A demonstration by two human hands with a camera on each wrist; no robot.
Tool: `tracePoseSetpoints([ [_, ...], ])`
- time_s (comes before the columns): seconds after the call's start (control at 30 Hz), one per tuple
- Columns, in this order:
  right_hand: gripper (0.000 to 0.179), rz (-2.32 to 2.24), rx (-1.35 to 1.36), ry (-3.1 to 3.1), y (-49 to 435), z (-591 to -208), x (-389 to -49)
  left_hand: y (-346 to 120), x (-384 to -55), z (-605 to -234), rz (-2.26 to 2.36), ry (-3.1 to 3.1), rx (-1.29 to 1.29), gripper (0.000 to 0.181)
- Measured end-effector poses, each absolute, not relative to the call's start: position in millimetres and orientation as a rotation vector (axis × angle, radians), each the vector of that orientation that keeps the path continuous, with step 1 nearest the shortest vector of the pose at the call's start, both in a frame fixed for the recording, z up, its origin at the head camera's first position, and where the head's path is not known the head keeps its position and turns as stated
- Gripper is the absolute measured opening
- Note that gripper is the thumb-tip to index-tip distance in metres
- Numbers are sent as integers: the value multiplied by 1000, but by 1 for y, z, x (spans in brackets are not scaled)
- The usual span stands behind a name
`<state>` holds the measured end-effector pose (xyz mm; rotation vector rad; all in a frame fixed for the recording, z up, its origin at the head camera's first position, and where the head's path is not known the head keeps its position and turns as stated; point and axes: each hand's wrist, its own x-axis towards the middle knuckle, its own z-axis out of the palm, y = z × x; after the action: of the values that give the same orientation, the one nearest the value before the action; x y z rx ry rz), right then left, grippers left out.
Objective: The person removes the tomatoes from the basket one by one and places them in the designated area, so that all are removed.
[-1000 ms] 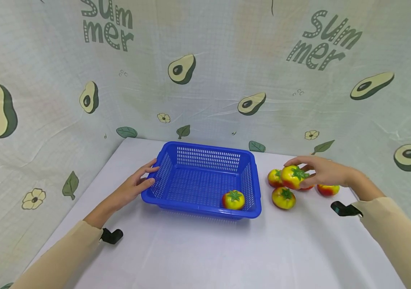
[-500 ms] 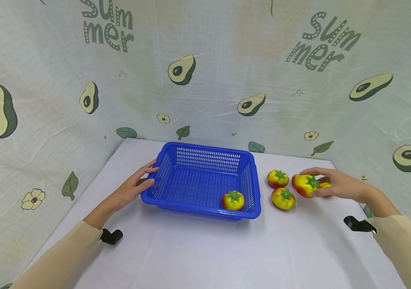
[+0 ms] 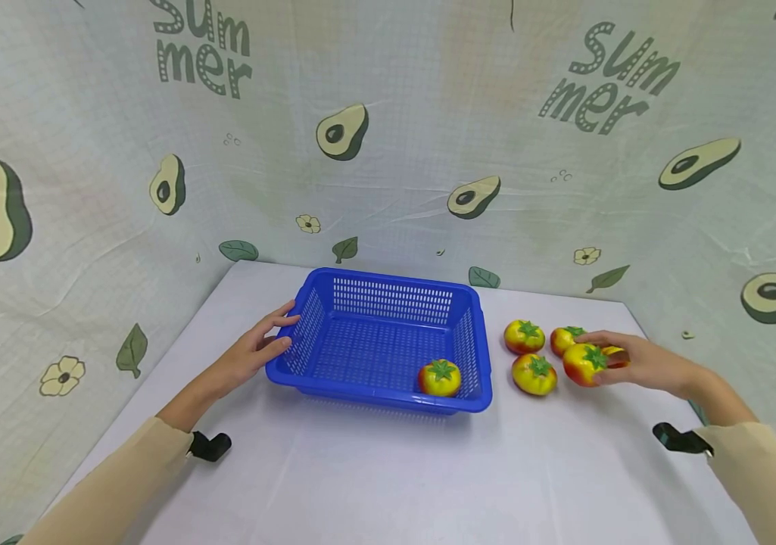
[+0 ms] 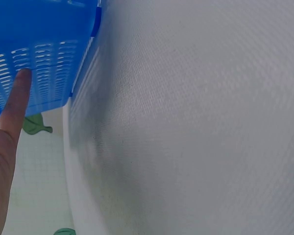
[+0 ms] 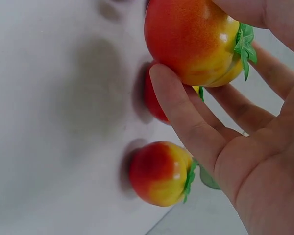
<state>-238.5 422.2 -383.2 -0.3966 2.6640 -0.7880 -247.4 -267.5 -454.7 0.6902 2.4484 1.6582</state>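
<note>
Between the thumb and fingers of my right hand [image 3: 649, 367] is a red-and-yellow toy tomato [image 3: 581, 365] with a green leafy top, also large in the right wrist view. Two tomatoes lie close by it: one just behind [image 3: 564, 341], and one partly hidden by the fingers [image 5: 159, 174]. My left hand [image 3: 251, 356] rests with fairly straight fingers at the left rim of a blue plastic basket [image 3: 388, 280]. In the left wrist view, one extended finger [image 4: 20, 93] lies against the slotted basket wall. A single tomato [image 3: 440, 378] sits in the basket's near right corner.
Two more tomatoes, a far one [image 3: 524, 337] and a nearer one [image 3: 534, 375], lie between the basket and my right hand. A white cloth covers the table [image 3: 374, 477]. Printed fabric [image 3: 401, 151] hangs behind and along both sides.
My right hand has moved right and toward me with the tomato, away from the two tomatoes beside the basket and lower in view. The left hand and basket have stayed put.
</note>
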Motion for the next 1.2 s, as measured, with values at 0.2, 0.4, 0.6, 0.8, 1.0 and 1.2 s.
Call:
tracePoseSetpoints([
  [0.2,72,-782,-356,2631,424,-393,-236,-267,-247,-454,1656,2445,678,50],
  [0.4,72,-789,-353,2617,428,-404,-235,-267,-247,-455,1666,2439,659,51],
  [0.6,72,-797,-377,2612,429,-409,-234,-268,-248,-456,1651,2457,658,51],
  [0.8,68,-814,-405,2612,432,-414,-234,-268,-248,-456,1658,2452,652,50],
  [1.0,67,-839,-399,2597,434,-419,-234,-267,-248,-455,1658,2446,656,50],
  [1.2,66,-858,-409,2581,433,-418,-234,-268,-247,-455,1653,2454,659,51],
])
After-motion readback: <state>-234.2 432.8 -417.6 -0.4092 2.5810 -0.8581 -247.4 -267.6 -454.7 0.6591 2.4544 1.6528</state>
